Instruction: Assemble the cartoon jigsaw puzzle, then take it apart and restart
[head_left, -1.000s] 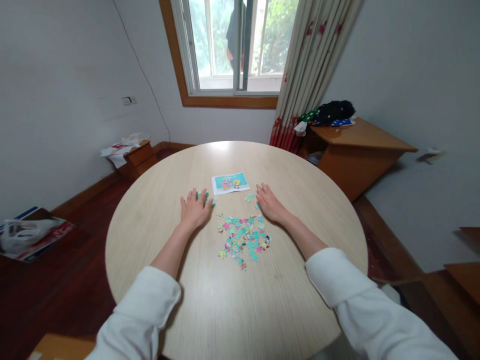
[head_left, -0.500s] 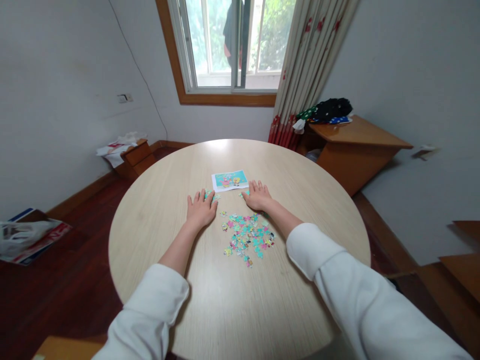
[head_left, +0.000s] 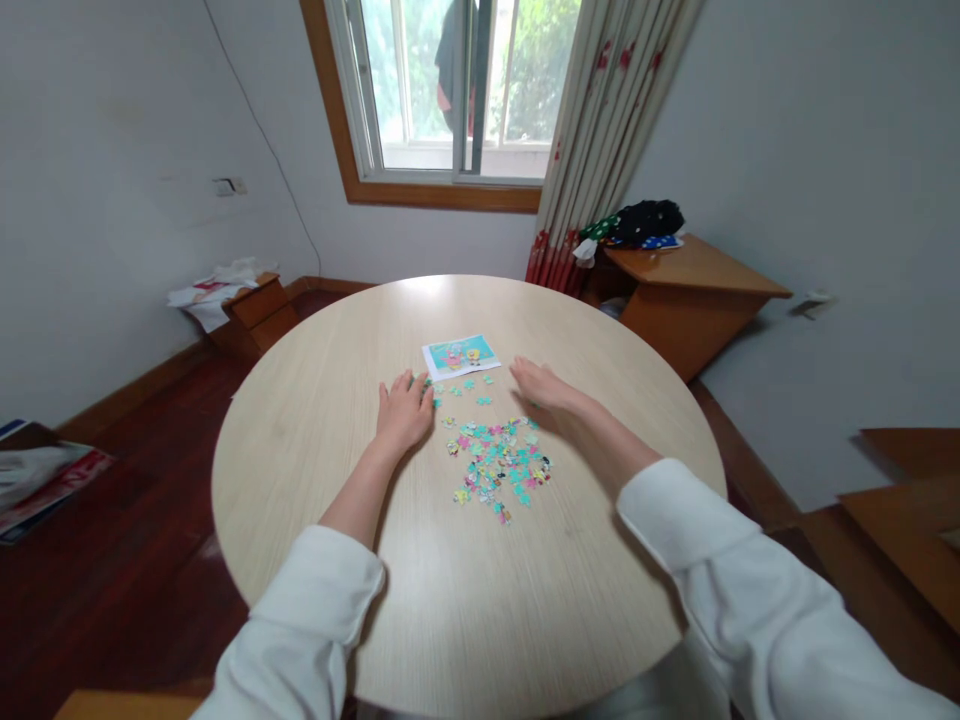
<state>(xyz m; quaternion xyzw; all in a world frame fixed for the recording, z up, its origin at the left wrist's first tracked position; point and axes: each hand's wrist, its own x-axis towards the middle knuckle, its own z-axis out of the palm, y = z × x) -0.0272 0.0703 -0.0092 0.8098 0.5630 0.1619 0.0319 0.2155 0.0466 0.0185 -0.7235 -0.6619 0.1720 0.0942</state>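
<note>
A heap of small turquoise, pink and yellow jigsaw pieces lies in the middle of a round pale wooden table. Beyond it lies a small picture card, with a few loose pieces just in front of it. My left hand rests flat on the table left of the heap, fingers stretched out, its fingertips by some loose pieces. My right hand hovers just right of the heap's far end, fingers extended and holding nothing; it is a little blurred.
A wooden desk with dark clothes on it stands at the back right beside a curtain. A low wooden box with papers stands by the left wall. Printed bags lie on the dark floor at left.
My right hand has drawn back to the right and lifted off the loose pieces near the card, leaving them uncovered. My left hand has slid slightly toward the card.
</note>
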